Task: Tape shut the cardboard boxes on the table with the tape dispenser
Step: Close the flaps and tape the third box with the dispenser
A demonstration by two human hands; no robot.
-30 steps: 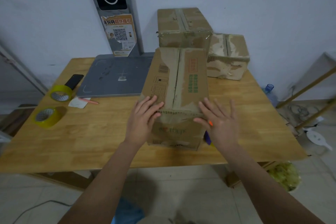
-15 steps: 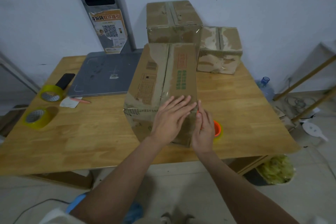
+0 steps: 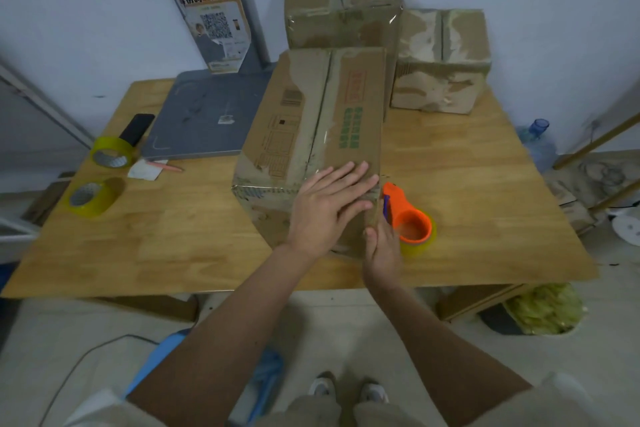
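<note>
A long cardboard box [image 3: 311, 121] lies lengthwise in the middle of the wooden table [image 3: 467, 201], its top seam running away from me. My left hand [image 3: 329, 208] lies flat on its near right corner with fingers straight. My right hand [image 3: 381, 250] presses against the box's near right side, fingers pointing up along the corner. The orange tape dispenser [image 3: 414, 225] with a yellowish roll stands on the table just right of that hand; neither hand grips it. Two more taped boxes, a tall one [image 3: 343, 0] and a smaller one [image 3: 443, 59], stand at the back.
Two yellow tape rolls [image 3: 110, 152] [image 3: 91, 198] sit at the table's left edge, near a black phone [image 3: 136, 128], a paper scrap and a pen [image 3: 166, 167]. A grey slab [image 3: 204, 118] lies back left. A blue water bottle [image 3: 536, 139] stands off the right side.
My left hand slid from the box's near left to its near right corner. My right hand turned edge-on against the box's side, uncovering the dispenser beside it.
</note>
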